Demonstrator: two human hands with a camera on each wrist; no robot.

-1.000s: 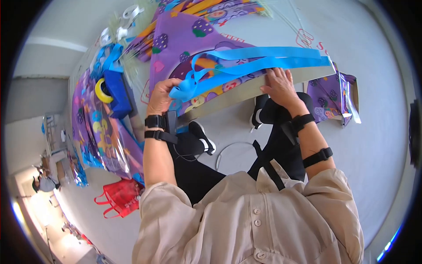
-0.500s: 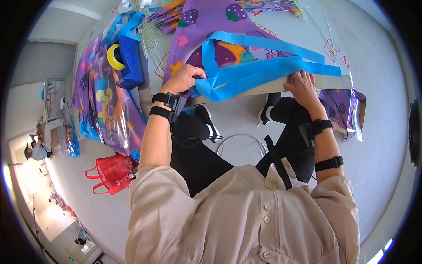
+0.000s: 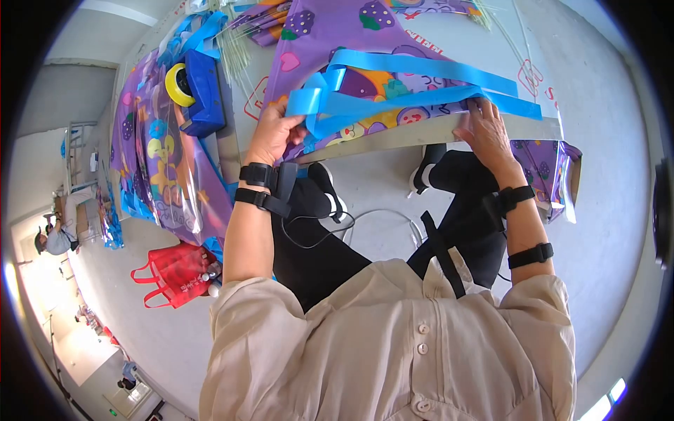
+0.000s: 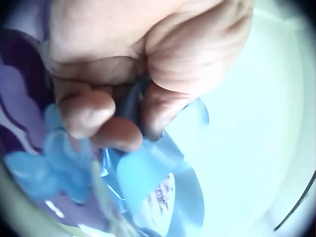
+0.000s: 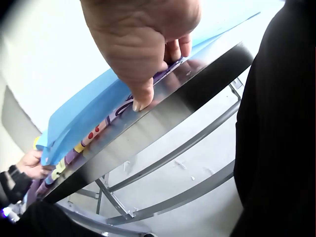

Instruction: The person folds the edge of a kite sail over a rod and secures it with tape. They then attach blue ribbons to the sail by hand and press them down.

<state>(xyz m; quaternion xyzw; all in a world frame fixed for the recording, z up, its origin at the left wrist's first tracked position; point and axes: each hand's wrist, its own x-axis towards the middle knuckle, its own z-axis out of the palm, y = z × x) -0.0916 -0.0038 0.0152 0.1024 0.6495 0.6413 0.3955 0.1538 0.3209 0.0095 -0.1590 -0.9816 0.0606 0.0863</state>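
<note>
Blue ribbon (image 3: 414, 105) lies in long loops over a purple printed sheet (image 3: 309, 52) along the table's near edge. At the sheet's left corner the left hand (image 3: 276, 133) pinches the ribbon; in the left wrist view thumb and curled fingers of that hand (image 4: 128, 74) close on blue ribbon (image 4: 148, 168). Toward the right end, the right hand (image 3: 488, 137) rests at the table edge, fingertips on the ribbon and sheet. The right wrist view shows this hand (image 5: 148, 49) with its thumb on the metal edge (image 5: 143, 128) beside the printed sheet (image 5: 94, 132).
A blue tape dispenser (image 3: 205, 95) with yellow tape stands left. Beyond it hang wrapped purple printed pieces (image 3: 165, 161). A red bag (image 3: 175, 270) is on the floor. A purple printed box (image 3: 551, 168) sits at right, below the table. Another person (image 3: 56, 238) is far left.
The left hand has moved left and slightly down over the last half second, and the ribbon's left loop has shifted left. The right hand has stayed near the edge, its fingers more bent.
</note>
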